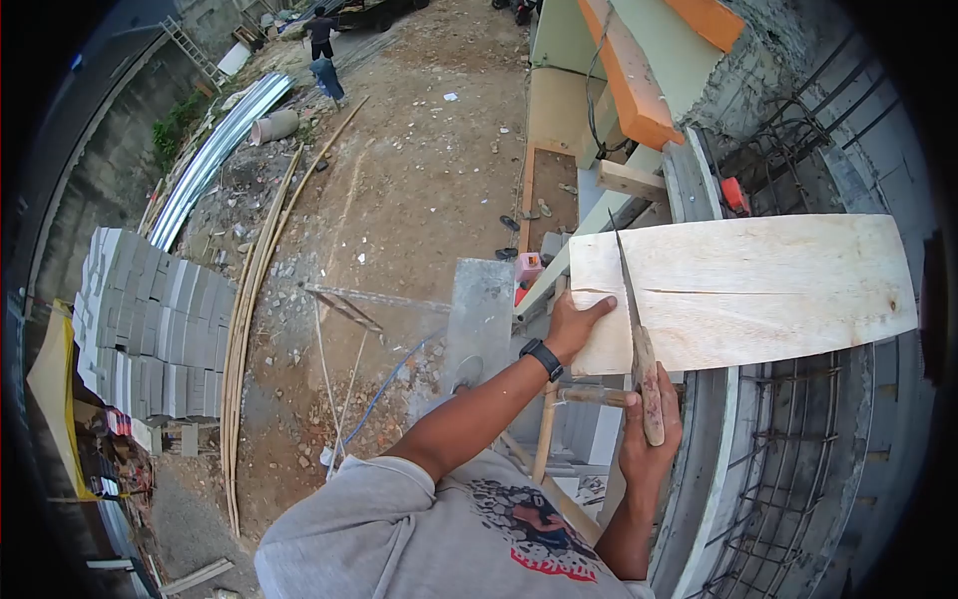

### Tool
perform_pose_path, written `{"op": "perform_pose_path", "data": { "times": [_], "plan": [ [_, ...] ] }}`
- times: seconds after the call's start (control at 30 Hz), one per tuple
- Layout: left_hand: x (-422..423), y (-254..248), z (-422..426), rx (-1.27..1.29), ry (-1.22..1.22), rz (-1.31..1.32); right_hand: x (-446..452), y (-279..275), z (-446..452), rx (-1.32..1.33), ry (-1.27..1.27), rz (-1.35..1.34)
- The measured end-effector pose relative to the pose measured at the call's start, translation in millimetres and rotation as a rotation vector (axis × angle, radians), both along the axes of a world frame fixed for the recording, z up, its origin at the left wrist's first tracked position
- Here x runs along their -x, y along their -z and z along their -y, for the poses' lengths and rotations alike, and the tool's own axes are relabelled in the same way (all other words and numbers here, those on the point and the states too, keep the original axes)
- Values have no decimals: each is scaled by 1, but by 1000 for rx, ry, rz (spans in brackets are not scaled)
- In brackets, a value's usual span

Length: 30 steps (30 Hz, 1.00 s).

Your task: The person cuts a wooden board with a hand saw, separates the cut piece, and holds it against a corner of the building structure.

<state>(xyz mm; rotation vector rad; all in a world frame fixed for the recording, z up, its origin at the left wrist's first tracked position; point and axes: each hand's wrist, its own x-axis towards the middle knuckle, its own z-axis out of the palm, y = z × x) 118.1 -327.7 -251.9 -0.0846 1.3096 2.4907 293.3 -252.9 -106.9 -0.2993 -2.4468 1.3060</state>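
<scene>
A pale plywood board [758, 290] lies across the concrete ledge on the right, with a long dark crack along its middle. My left hand [576, 324] grips the board's near left edge, its thumb on top and the other fingers partly hidden. A hand saw with a wooden handle [649, 399] is in my right hand [649, 429], fingers wrapped round the handle. Its narrow blade [626, 270] lies over the board near the left end, to the right of my left thumb, and its tip reaches past the board's far edge.
Steel rebar [788, 459] and concrete beams run at the right. An orange-edged wall [634, 80] rises ahead. Far below are stacked grey blocks [160, 319], long bamboo poles [259, 290], metal sheets [215, 150] and a person [321, 40]. A grey plank [479, 309] lies left of the board.
</scene>
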Motion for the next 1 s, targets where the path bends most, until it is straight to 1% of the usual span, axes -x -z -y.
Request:
{"op": "perform_pose_path", "data": {
  "times": [0.1,0.2,0.3,0.4,0.53,0.63,0.67,0.77,0.8,0.9,0.93,1.0],
  "plan": [
    [1,7,-6,-28,-43,-16,-4,-4,0,-59,-2,-11],
    [5,13,-8,29,-34,-19,-14,-14,7,-71,9,22],
    [7,11,-8,32,-34,-21,-25,-5,8,-90,18,-11],
    [5,4,-8,19,-39,-24,-32,-15,13,-115,33,31],
    [7,4,-9,8,-44,-29,-33,-15,13,-150,34,33],
    [6,-3,-11,189,-126,-122,-25,-10,13,-163,27,6],
    [4,-7,-11,298,-127,-100,-18,-5,13,-184,21,-21],
    [5,-10,-17,289,-161,-124,9,-2,13,-179,15,-28],
    [8,-7,-18,247,-125,-86,15,-3,10,-171,14,-27],
    [19,-4,-21,199,-206,-148,-1,-12,2,-179,17,7],
    [20,-10,-23,241,-298,-198,-13,-13,1,-242,4,1],
    [25,-4,-22,205,-231,-223,-44,-17,-2,-385,4,17]
  ]
}}
